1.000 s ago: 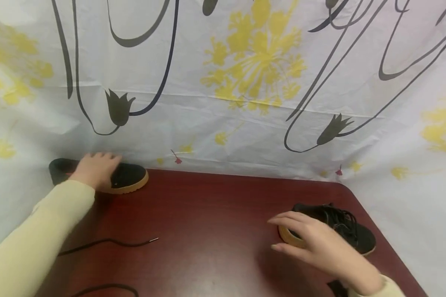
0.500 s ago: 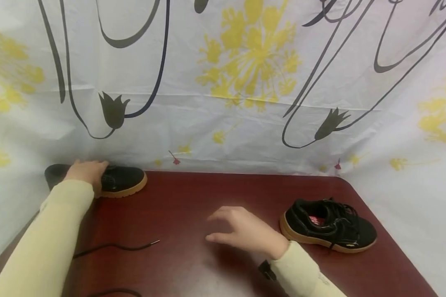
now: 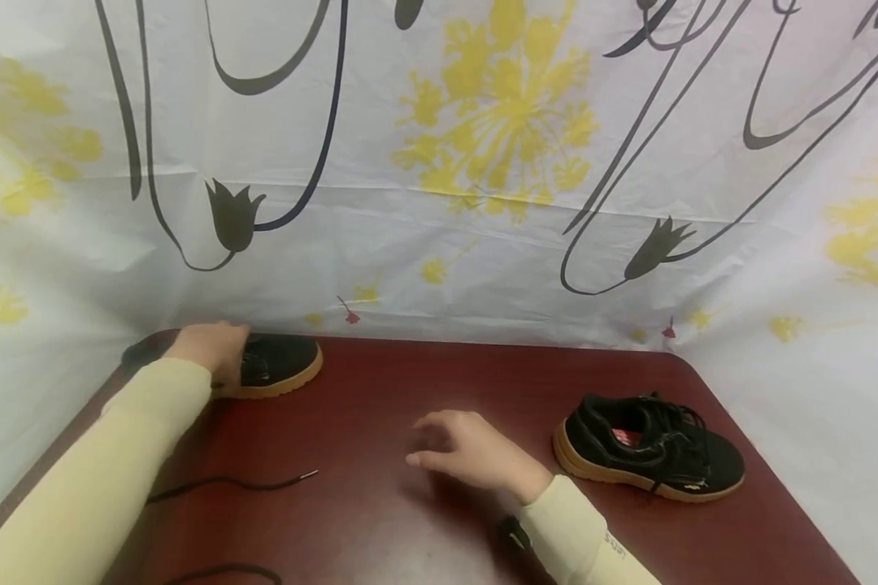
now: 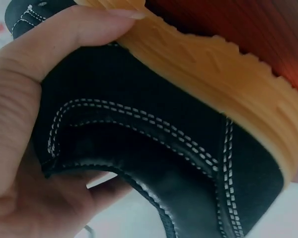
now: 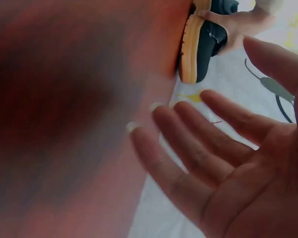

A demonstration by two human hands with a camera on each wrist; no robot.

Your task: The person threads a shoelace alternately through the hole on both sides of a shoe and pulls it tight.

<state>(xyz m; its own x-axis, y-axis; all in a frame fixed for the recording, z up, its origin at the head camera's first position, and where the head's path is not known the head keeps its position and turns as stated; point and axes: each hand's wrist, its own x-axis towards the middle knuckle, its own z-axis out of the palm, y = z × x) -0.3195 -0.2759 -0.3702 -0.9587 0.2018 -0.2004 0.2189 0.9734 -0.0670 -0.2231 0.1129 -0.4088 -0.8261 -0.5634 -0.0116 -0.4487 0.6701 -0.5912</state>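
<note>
My left hand (image 3: 212,349) grips a black shoe with a tan sole (image 3: 281,366) at the table's far left, by the curtain. In the left wrist view the thumb (image 4: 64,34) lies along the shoe's side (image 4: 154,129) and fingers curl under its collar. My right hand (image 3: 468,451) hovers open, palm down, over the middle of the dark red table (image 3: 410,520). The right wrist view shows its fingers (image 5: 198,144) straight and empty, with the left shoe (image 5: 201,44) beyond. A second black shoe with laces (image 3: 651,447) stands to the right of that hand, untouched.
A loose black shoelace (image 3: 227,483) lies on the table near the left sleeve, and another lace loop (image 3: 227,573) shows at the near edge. A white curtain with yellow flowers (image 3: 483,162) hangs close behind the table and wraps both sides.
My right hand left the laced shoe and moved left to the table's middle. My left hand has drawn its shoe a little to the right along the back edge.
</note>
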